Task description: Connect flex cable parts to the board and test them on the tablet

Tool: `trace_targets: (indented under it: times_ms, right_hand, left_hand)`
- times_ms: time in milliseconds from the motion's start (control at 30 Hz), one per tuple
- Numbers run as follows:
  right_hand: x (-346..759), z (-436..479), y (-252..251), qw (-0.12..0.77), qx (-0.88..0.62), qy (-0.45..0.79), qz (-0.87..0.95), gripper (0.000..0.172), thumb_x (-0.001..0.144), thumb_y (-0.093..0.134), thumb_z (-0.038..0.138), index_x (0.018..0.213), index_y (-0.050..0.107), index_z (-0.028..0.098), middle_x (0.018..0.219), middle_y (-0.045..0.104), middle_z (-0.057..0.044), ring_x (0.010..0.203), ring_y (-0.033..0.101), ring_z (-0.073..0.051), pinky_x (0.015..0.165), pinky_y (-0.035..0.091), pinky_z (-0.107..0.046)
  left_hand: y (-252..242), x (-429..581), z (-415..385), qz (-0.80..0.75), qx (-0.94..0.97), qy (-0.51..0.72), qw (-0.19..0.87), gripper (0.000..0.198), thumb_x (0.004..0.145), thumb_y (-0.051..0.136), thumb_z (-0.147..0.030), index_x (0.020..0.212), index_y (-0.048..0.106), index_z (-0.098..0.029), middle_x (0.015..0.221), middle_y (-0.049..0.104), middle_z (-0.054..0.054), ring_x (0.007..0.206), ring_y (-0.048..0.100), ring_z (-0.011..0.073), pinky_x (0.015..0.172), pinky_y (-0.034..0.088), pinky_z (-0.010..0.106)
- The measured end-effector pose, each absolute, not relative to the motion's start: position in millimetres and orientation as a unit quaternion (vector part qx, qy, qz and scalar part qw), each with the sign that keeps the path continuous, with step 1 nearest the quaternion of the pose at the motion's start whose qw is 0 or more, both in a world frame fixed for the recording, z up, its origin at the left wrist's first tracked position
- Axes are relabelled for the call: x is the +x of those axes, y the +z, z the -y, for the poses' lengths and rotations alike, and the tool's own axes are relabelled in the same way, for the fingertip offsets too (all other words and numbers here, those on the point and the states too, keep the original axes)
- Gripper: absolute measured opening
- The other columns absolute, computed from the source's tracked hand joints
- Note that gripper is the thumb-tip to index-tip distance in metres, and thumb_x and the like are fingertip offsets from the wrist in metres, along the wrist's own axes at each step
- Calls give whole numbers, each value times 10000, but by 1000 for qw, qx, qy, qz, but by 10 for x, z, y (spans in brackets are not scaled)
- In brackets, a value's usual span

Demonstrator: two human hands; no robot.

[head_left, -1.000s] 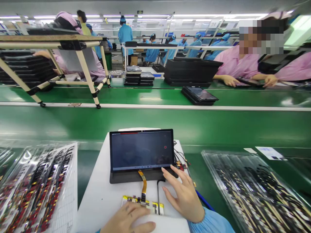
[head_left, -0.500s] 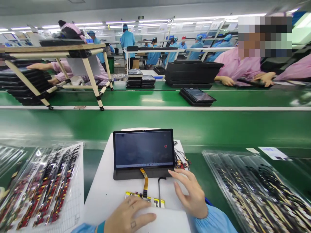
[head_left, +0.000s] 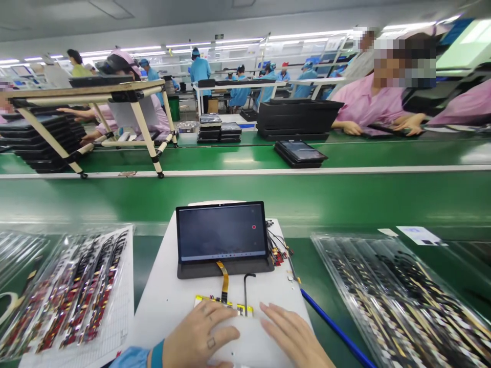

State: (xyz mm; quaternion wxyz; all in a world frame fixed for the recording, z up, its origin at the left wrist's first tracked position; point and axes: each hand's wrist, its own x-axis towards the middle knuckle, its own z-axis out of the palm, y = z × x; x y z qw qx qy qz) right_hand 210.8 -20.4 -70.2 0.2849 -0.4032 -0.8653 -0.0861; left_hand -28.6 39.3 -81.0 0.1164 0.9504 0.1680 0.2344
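Note:
My left hand lies flat on a white pad at the near edge of a white work board, its fingertips just below a flat battery pack with yellow edges. My right hand rests on the pad's right side, with nothing in its fingers. Beyond them, a tablet with a dark screen stands in a black folio case. An amber ribbon cable runs from the case to the battery. A thin black cable lies beside it.
Clear plastic trays of wired components lie on both sides, left and right. A blue rod slants at the lower right. A green conveyor crosses behind the board, with co-workers, black tablets and a rack beyond.
My right hand has moved down from the tablet's lower right corner to the white pad, uncovering the blue rod. My left hand has shifted little. The view has tilted slightly.

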Motion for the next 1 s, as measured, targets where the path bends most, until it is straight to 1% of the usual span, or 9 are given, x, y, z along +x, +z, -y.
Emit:
trace_targets:
  times_ms: [100, 200, 300, 433, 600, 700, 833, 900, 1000]
  right_hand:
    - [2235, 73, -923, 316, -503, -38, 803, 516, 927, 310, 412, 1381, 257, 173, 1271, 491, -75, 1195, 426, -180, 899, 419, -289]
    - [2283, -191, -1067, 285, -567, -20, 772, 490, 898, 386, 415, 1336, 348, 199, 1280, 459, -99, 1225, 382, -228, 933, 401, -389]
    - [2207, -457, -1048, 275, -521, -82, 804, 470, 886, 417, 393, 1297, 405, 165, 1224, 502, -115, 1185, 417, -235, 895, 423, -380]
    - [2080, -604, -907, 302, -459, -126, 826, 411, 897, 388, 321, 1280, 410, 172, 1153, 571, -53, 1147, 450, -215, 877, 421, -344]
    - [2163, -480, -791, 363, -489, -128, 783, 383, 906, 329, 222, 1285, 370, 184, 1105, 575, -77, 1094, 487, -176, 844, 432, -319]
    - [2231, -320, -722, 377, -523, -68, 762, 354, 903, 336, 221, 1247, 414, 189, 1113, 568, -84, 1094, 491, -180, 841, 444, -326]
    - [2115, -58, -581, 281, -472, 37, 835, 451, 850, 468, 385, 1257, 436, 193, 1203, 546, -64, 1151, 462, -222, 896, 431, -360]
    - [2003, 55, -502, 219, -437, 22, 872, 513, 793, 551, 429, 1240, 463, 194, 1196, 557, -50, 1101, 502, -229, 884, 437, -351]
    - [1920, 162, -422, 196, -418, -47, 886, 425, 823, 506, 334, 1221, 483, 187, 1082, 618, -34, 930, 578, -184, 806, 456, -297]
  left_hand:
    - [-891, -298, -422, -178, 944, 239, 140, 339, 751, 601, -273, 1049, 462, -191, 1094, 623, 118, 970, 585, 218, 858, 456, 349]
    - [-935, -324, -448, -179, 943, 238, 149, 312, 749, 589, -262, 1023, 454, -201, 1091, 628, 119, 966, 594, 221, 863, 455, 351]
    - [-961, -353, -463, -173, 945, 239, 143, 240, 806, 552, -295, 1007, 459, -201, 1082, 634, 124, 967, 595, 214, 861, 456, 334]
    - [-999, -367, -464, -160, 944, 256, 136, 239, 854, 517, -350, 1011, 470, -176, 1055, 641, 134, 955, 593, 206, 853, 461, 319]
    - [-996, -346, -436, -170, 939, 260, 148, 253, 826, 533, -325, 1017, 469, -174, 1065, 634, 138, 957, 591, 214, 849, 467, 340]
    - [-964, -326, -413, -177, 936, 260, 158, 270, 782, 559, -287, 1010, 458, -184, 1072, 630, 133, 957, 594, 217, 848, 466, 342]
    - [-900, -300, -383, -185, 933, 263, 161, 284, 761, 558, -265, 1011, 440, -200, 1064, 631, 123, 945, 597, 222, 845, 457, 348]
    - [-854, -290, -366, -186, 932, 269, 157, 255, 784, 533, -272, 1009, 438, -200, 1056, 630, 120, 937, 594, 217, 836, 453, 343]
    - [-768, -275, -336, -193, 931, 282, 126, 291, 798, 525, -293, 1057, 448, -187, 1116, 588, 147, 1012, 555, 244, 843, 432, 365]
